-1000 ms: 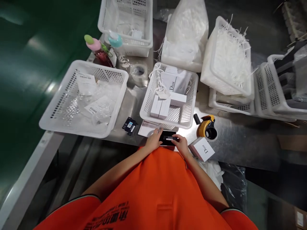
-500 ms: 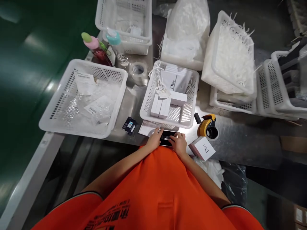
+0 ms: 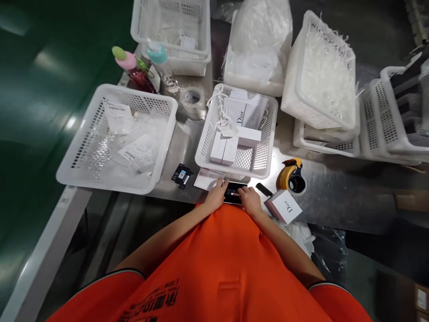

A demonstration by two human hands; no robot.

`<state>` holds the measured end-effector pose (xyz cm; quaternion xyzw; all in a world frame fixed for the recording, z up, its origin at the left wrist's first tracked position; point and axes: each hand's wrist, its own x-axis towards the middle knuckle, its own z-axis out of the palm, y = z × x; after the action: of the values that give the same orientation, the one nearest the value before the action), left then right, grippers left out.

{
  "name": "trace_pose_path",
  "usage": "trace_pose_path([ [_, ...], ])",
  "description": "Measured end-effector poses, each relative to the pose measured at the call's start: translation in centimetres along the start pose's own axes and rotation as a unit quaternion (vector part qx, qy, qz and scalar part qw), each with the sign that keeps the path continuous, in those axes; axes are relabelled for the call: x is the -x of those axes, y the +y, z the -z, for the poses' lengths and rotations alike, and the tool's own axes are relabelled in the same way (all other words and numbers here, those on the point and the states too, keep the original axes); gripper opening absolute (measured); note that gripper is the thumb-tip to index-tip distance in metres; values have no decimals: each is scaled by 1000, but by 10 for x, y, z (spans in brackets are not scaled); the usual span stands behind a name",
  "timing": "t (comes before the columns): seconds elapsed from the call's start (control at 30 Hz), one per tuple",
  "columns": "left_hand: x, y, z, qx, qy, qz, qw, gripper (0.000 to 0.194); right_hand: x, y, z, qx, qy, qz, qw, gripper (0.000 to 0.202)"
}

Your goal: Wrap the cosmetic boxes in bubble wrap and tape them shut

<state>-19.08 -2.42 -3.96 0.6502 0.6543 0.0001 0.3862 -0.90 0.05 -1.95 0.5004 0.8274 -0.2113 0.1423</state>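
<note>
Close to my body, at the table's front edge, lies a shallow box (image 3: pixel 235 186) with a black inside. A small dark item (image 3: pixel 232 192) with a silvery part sits in it. My left hand (image 3: pixel 216 196) is closed on the left end of the box, thumb and fingers at its edge. My right hand (image 3: pixel 250 201) is closed at the right end, fingertips beside the silvery part. A black strip-like piece (image 3: pixel 264 189) lies right of that hand, near a white Dior box (image 3: pixel 283 206). A pale flat box or card (image 3: pixel 207 179) is partly behind my left hand.
A basket (image 3: pixel 200 156) with Dior bags and white boxes stands just ahead. A basket of clear packages (image 3: pixel 63 172) is left, beside dark blue cards (image 3: pixel 182 175). A yellow tape dispenser (image 3: pixel 284 176) is right. Bottles (image 3: pixel 139 76), a tape roll (image 3: pixel 193 99) and a shredded-filler basket (image 3: pixel 328 76) stand behind.
The black strip-like piece, earlier beside the tape dispenser and farther back, now lies nearer my right hand. My right fingers have shifted slightly right along the box; my left hand stays put.
</note>
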Motion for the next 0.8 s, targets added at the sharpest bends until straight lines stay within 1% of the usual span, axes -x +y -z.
trace_pose_path([
  [0.07, 0, -1, -2, 4, 9, -6, 1000, 80, 3, 7, -8, -46, 42, 3, 998, 28],
  [0.1, 0, -2, -2, 6, 11, -8, 1000, 80, 4, 11, -12, -86, 71, 0, 994, 28],
  [0.2, 0, -2, -1, 17, 7, -9, 1000, 80, 3, 21, -25, -233, 151, -1, 961, 30],
  [0.23, 0, -2, -1, 20, 4, -8, 1000, 80, 2, 22, -28, -265, 165, 8, 950, 30],
  [0.27, 0, -2, -1, 24, 3, -8, 1000, 79, 0, 22, -30, -278, 168, 23, 945, 30],
  [0.33, -1, -4, -1, 28, 3, -7, 1000, 78, -4, 20, -31, -247, 153, 49, 956, 27],
  [0.4, -1, -6, -3, 30, 9, -7, 999, 77, -6, 17, -29, -175, 123, 62, 975, 25],
  [0.47, -2, -7, -5, 30, 22, -8, 999, 76, -6, 14, -25, -92, 93, 64, 989, 24],
  [0.57, -1, -8, -6, 26, 35, -7, 999, 75, -3, 9, -20, -8, 66, 57, 996, 26],
  [0.8, -2, -9, -8, 29, 29, 10, 999, 75, -6, 5, -11, 26, 28, 26, 999, 25],
])
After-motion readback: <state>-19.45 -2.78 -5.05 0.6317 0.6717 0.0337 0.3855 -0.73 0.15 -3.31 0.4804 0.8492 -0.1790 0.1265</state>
